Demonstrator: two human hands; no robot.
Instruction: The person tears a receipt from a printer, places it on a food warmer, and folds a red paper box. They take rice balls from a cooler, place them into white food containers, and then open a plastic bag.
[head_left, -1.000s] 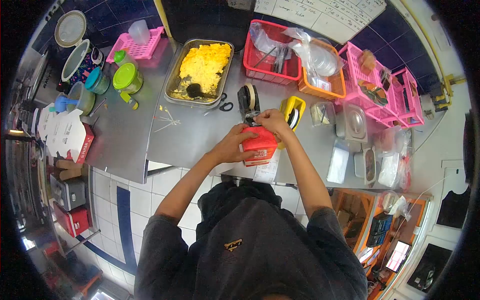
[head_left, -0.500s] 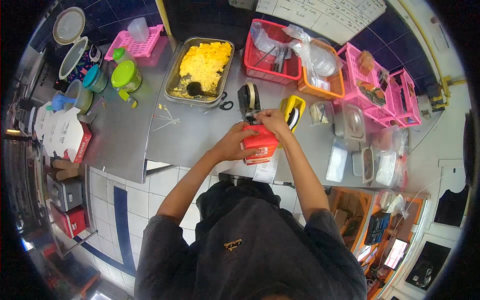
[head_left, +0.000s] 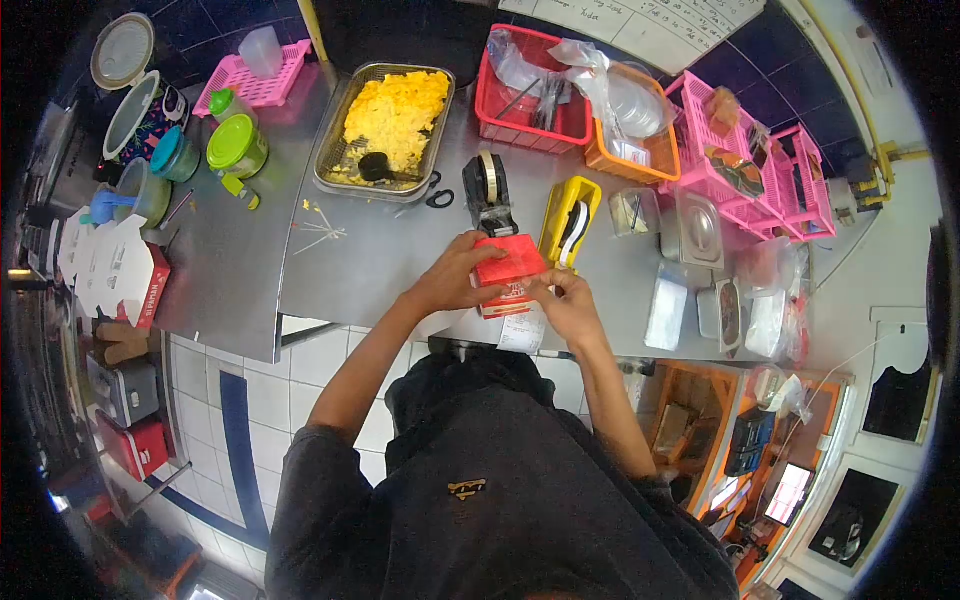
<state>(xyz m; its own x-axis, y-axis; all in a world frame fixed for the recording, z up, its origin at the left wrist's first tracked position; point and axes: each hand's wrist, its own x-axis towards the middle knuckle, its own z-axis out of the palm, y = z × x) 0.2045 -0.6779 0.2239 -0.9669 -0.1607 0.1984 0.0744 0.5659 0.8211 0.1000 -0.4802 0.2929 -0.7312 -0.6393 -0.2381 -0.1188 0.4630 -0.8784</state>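
A small red box [head_left: 510, 262] stands near the front edge of the steel table. My left hand [head_left: 455, 275] grips its left side, thumb and fingers spread over the top and front. At the box's right front edge, my right hand [head_left: 567, 303] has its fingertips pinched together against the front; anything between them is too small to make out. Just behind the box is a black tape dispenser [head_left: 490, 195]. A yellow tape dispenser [head_left: 571, 224] lies to the right. A white printed slip [head_left: 521, 333] hangs at the table edge below the box.
A metal tray [head_left: 325, 165] of yellow food with a black scoop is at the back, beside black scissors [head_left: 440, 194]. Red [head_left: 535, 135] and orange [head_left: 635, 170] baskets stand behind. Lidded tubs [head_left: 237, 146] and an open carton [head_left: 110, 270] are at left, metal containers [head_left: 700, 230] at right.
My right hand has moved from the black tape dispenser down to the front right of the red box. My left hand still holds the box. The whole view has shifted slightly.
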